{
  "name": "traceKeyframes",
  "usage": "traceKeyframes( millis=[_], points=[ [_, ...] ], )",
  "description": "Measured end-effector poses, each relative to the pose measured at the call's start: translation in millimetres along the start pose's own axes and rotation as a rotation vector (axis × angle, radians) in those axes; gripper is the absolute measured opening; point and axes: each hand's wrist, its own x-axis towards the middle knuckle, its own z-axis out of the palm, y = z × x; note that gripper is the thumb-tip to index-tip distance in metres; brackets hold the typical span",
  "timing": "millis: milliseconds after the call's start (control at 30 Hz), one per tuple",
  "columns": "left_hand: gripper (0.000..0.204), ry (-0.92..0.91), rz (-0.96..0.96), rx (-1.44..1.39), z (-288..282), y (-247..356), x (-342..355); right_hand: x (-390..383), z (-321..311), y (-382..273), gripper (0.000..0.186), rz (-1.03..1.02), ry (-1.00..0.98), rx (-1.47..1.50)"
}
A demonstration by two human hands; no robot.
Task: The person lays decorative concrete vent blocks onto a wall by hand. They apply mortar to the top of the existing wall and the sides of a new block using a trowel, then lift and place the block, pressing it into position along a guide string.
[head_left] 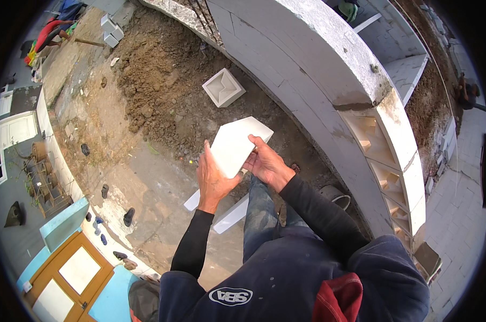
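Note:
Both my hands hold a smooth white block (242,144) in front of my body, above the ground. My left hand (213,180) presses its left and lower edge, fingers along the side. My right hand (269,165) grips the right edge, thumb on the upper face and fingers partly hidden beneath. Beyond the block, a pale ventilation block (223,89) with a recessed face lies on the soil. Two long white pieces (231,216) lie on the ground near my legs, partly hidden by my left hand and arm.
A grey block wall (307,80) curves along my right, with openwork ventilation blocks (389,182) set in its near end. A bucket (335,196) stands at its foot. Loose soil (157,80) is heaped ahead. Stacked blocks (112,32) and another person (49,35) are far left; footwear (128,216) lies nearer.

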Motion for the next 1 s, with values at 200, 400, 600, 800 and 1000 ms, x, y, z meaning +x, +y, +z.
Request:
traceKeyframes(
  millis=[200,400,600,800,1000],
  points=[
    [0.095,0.000,-0.113,-0.550,-49,13,-7,-79,-52,-37,0.081,-0.181,0.025,-0.535],
    [0.089,-0.128,-0.319,-0.722,-55,11,-13,-59,-137,-18,0.098,-0.145,0.202,-0.561],
    [0.093,-0.268,-0.247,-0.603,-52,47,-18,-48,-120,10,0.090,-0.221,-0.131,-0.535],
    [0.087,-0.656,-0.263,-0.631,-53,72,15,-125,-102,20,0.052,-0.528,0.435,-0.968],
    [0.083,-1.030,-0.305,-0.632,12,111,29,-210,-125,21,0.056,-0.603,0.769,-0.856]
  ],
)
